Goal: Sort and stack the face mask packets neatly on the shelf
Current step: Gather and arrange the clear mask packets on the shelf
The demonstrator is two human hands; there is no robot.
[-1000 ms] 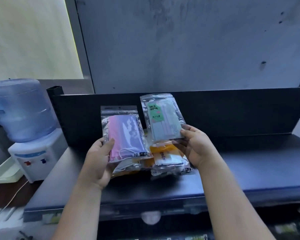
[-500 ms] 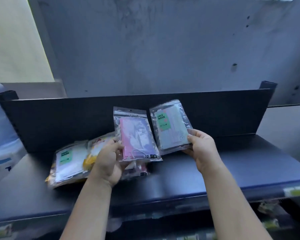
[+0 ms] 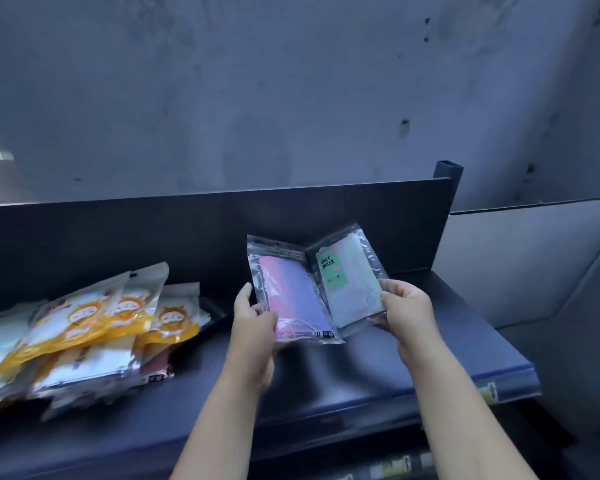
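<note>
Left grip (image 3: 253,322) closed on pink-purple packet (image 3: 291,299); right grip (image 3: 407,306) closed on green-label packet (image 3: 350,278). Both held above shelf (image 3: 378,375). Yellow packet pile (image 3: 97,320) at shelf left end.

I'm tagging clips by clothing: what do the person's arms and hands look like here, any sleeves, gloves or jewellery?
The left forearm and right forearm are bare to the frame's lower edge; no sleeve shows. The left hand and right hand wear no gloves, and no watch, bracelet or ring is visible.
</note>
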